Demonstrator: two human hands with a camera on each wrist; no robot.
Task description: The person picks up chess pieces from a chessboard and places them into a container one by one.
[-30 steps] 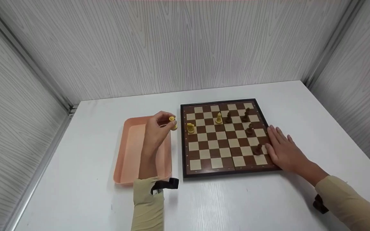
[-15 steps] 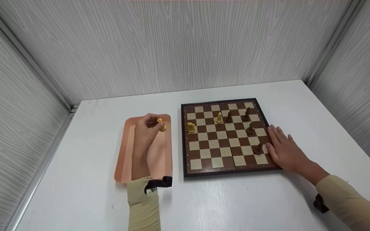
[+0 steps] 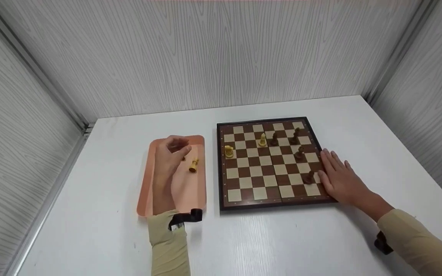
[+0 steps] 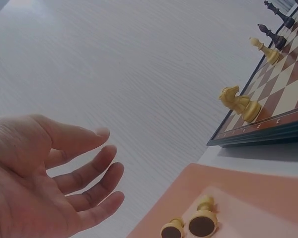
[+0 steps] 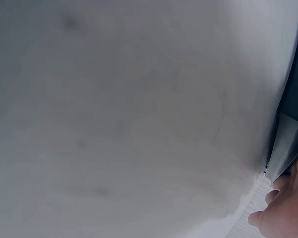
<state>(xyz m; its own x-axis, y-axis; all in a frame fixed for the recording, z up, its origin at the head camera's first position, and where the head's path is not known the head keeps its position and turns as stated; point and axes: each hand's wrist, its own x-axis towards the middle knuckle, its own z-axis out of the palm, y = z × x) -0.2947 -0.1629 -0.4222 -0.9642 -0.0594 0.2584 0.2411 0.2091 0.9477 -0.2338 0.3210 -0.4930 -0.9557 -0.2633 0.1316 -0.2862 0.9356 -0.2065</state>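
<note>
My left hand (image 3: pixel 169 155) hovers over the pink tray (image 3: pixel 144 191), thumb apart from loosely curved fingers, holding nothing. Below it a yellow chess piece (image 3: pixel 193 165) lies on its side in the tray. The left wrist view shows two toppled yellow pieces there, a larger chess piece (image 4: pixel 202 224) and a smaller chess piece (image 4: pixel 172 230), dark bases facing the camera. My right hand (image 3: pixel 340 180) rests with fairly straight fingers along the right edge of the chessboard (image 3: pixel 251 206); in the right wrist view only part of the hand (image 5: pixel 288 210) shows.
A yellow knight (image 3: pixel 228 151) stands at the board's left edge, another yellow piece (image 3: pixel 262 140) further in. Several dark pieces stand on the right half, including a dark piece (image 3: pixel 309 177) close to my right thumb. A wood-grain panel (image 3: pixel 221 57) rises behind the table.
My left hand has moved left from the gap beside the board to over the tray and let go of the yellow chess piece, which now lies there. My right hand has stayed put.
</note>
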